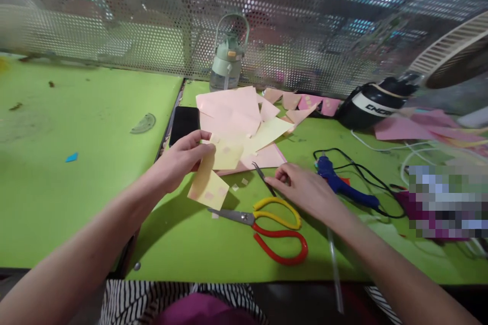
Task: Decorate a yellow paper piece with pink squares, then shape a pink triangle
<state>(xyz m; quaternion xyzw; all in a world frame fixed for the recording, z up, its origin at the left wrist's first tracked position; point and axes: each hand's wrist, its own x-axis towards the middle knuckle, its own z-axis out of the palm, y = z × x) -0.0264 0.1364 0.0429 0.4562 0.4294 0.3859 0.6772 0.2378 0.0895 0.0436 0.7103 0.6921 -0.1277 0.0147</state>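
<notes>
My left hand pinches a pale yellow paper strip between thumb and fingers. The strip bends, and its lower flap hangs over the green table with small pale squares on it. Dark bent-tip tweezers are at the fingertips of my right hand, whose thumb and curled fingers close on them. Scissors with one yellow and one red handle lie open in front, their tip by the flap. Small paper squares are scattered between my hands.
Pink paper sheets are piled behind my hands, beside a black phone and a green-lidded bottle. On the right lie a blue glue gun with its cord and a clear stick. A dark bottle stands near the perforated screen.
</notes>
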